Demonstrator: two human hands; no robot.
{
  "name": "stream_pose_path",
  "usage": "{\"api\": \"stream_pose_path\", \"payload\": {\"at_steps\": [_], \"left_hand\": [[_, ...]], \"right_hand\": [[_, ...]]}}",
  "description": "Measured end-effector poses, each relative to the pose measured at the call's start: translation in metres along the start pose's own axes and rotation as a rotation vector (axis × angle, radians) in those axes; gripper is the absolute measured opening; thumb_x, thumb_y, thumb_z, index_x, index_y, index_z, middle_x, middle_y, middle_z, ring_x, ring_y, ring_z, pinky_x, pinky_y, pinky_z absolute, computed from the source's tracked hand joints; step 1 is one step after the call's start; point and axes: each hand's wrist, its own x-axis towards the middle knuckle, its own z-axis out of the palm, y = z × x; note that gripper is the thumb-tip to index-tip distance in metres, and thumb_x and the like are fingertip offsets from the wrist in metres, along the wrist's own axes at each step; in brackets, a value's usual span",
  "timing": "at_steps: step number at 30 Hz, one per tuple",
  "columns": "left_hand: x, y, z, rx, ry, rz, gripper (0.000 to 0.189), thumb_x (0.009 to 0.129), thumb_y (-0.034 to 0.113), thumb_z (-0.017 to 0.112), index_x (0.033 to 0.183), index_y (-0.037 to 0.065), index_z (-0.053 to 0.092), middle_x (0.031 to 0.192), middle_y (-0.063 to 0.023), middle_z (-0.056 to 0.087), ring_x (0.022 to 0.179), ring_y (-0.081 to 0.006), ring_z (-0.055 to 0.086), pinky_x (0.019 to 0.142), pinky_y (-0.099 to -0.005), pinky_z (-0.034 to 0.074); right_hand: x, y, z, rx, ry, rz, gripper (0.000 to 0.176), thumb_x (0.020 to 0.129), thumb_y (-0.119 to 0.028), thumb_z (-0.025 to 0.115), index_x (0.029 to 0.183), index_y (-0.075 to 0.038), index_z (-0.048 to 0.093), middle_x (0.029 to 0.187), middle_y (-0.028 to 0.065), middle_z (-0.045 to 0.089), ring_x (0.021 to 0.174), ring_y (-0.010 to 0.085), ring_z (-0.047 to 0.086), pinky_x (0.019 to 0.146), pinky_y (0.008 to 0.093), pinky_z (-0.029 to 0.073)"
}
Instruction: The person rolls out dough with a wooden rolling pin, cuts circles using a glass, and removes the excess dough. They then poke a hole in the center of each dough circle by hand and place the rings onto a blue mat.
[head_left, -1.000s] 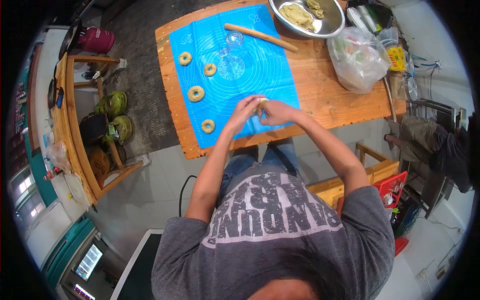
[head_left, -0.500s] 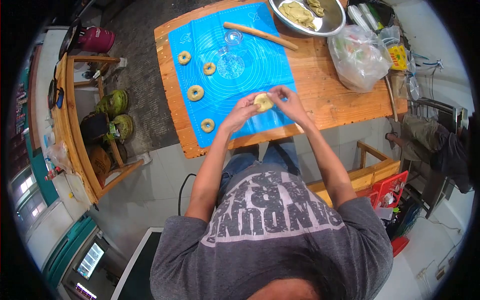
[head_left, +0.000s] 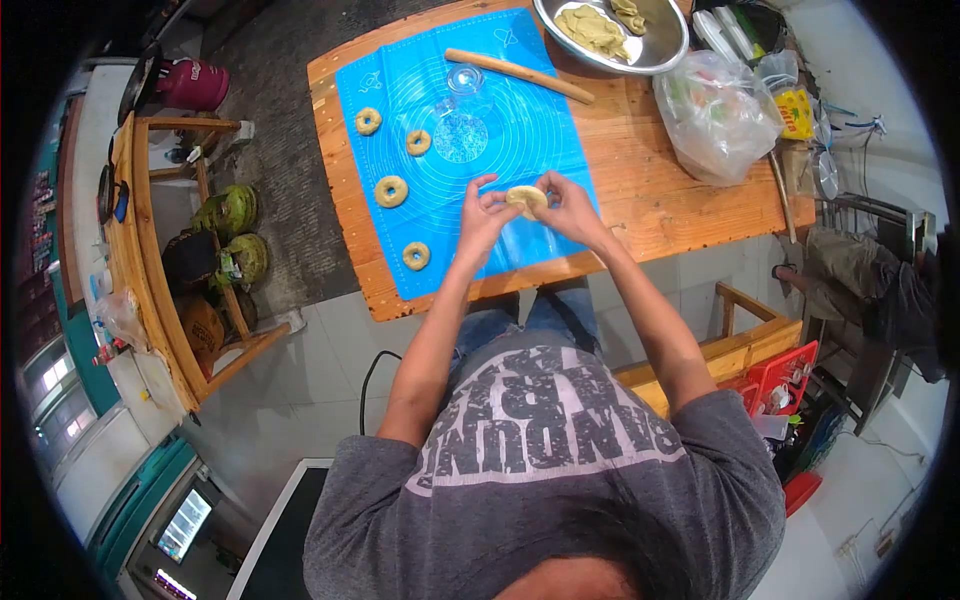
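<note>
My left hand (head_left: 483, 213) and my right hand (head_left: 568, 212) hold a pale yellow dough ring (head_left: 527, 193) between their fingertips, just above the near part of a blue silicone mat (head_left: 530, 140). The fingers partly hide the ring's lower side and hole. Left of my hands, several finished-looking dough rings (head_left: 391, 203) lie spaced apart on the mat. A wooden rolling pin (head_left: 520, 76) rests across the mat's far edge. Close to it is a clear glass vessel (head_left: 465, 80).
On the wooden table (head_left: 640, 150) stand a metal bowl (head_left: 655, 66) with dough (head_left: 592, 30) and a filled clear plastic bag (head_left: 715, 120). A wooden stick (head_left: 782, 195) leans at the right edge. A wooden bench (head_left: 720, 350) is below; another person's legs (head_left: 840, 270) show at right.
My left fingers have spread and shifted slightly left, with the index finger raised. The dough ring has tilted in my fingertips, and my right fingers now grip its right side.
</note>
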Motion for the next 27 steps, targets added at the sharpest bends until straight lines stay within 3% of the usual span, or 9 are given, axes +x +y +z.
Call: {"api": "stream_pose_path", "payload": {"at_steps": [2,5,7,13,20,25,27], "left_hand": [[0.0,-0.004,0.0,-0.027,0.028,0.006,0.069,0.077,-0.001,0.071,0.133,0.001,0.031,0.103,-0.012,0.06,0.097,-0.0194,0.061,0.083,-0.0313,0.049],[0.001,-0.01,-0.002,-0.035,0.022,0.017,0.067,0.077,0.0,0.072,0.132,0.0,0.035,0.104,-0.0123,0.061,0.097,-0.0192,0.061,0.084,-0.0317,0.049],[0.0,-0.01,-0.002,-0.045,0.033,-0.018,0.063,0.077,0.001,0.072,0.13,-0.001,0.038,0.105,-0.0127,0.061,0.096,-0.0189,0.062,0.084,-0.0315,0.05],[-0.004,-0.003,-0.004,0.04,0.016,-0.03,0.035,0.081,0.003,0.067,0.113,-0.003,0.055,0.1,-0.0099,0.063,0.093,-0.0156,0.061,0.079,-0.0268,0.05],[-0.004,-0.007,-0.006,0.062,0.022,0.007,0.031,0.081,0.004,0.066,0.11,-0.002,0.056,0.099,-0.0088,0.064,0.089,-0.0137,0.062,0.076,-0.0267,0.051],[-0.006,0.005,-0.007,0.095,-0.009,-0.085,0.028,0.084,0.006,0.065,0.11,0.001,0.056,0.099,-0.0094,0.064,0.09,-0.0138,0.061,0.073,-0.0264,0.051],[-0.003,0.001,-0.01,0.132,0.005,-0.036,0.028,0.082,0.005,0.065,0.108,0.0,0.055,0.095,-0.0093,0.065,0.087,-0.0132,0.062,0.072,-0.0261,0.05]], "right_hand": [[0.0,0.011,0.009,0.094,0.08,-0.015,0.029,0.074,-0.017,0.072,0.1,-0.004,0.067,0.082,0.0066,0.065,0.069,0.0126,0.056,0.062,0.0283,0.048],[0.003,0.015,0.009,-0.075,0.035,-0.026,0.033,0.076,-0.017,0.072,0.105,-0.003,0.064,0.083,0.0069,0.066,0.07,0.0119,0.059,0.063,0.0276,0.049],[0.004,0.019,0.012,0.085,0.019,0.01,0.032,0.078,-0.017,0.071,0.104,-0.001,0.064,0.082,0.0075,0.066,0.07,0.0117,0.061,0.061,0.0277,0.05],[-0.002,0.004,0.016,0.26,0.042,0.111,0.024,0.079,-0.016,0.07,0.095,0.002,0.067,0.081,0.0102,0.068,0.069,0.0107,0.064,0.055,0.0275,0.051],[-0.005,-0.001,0.017,0.047,0.04,0.134,0.021,0.078,-0.013,0.068,0.094,0.002,0.067,0.079,0.01,0.068,0.057,0.012,0.063,0.052,0.0263,0.05],[-0.005,-0.005,0.018,0.096,0.024,0.105,0.019,0.079,-0.013,0.068,0.09,0.002,0.066,0.076,0.0089,0.067,0.061,0.0111,0.063,0.054,0.0261,0.05],[-0.004,-0.001,0.017,0.075,-0.011,0.113,0.019,0.079,-0.014,0.068,0.089,0.001,0.066,0.077,0.0078,0.066,0.064,0.0108,0.063,0.057,0.0256,0.05]]}}
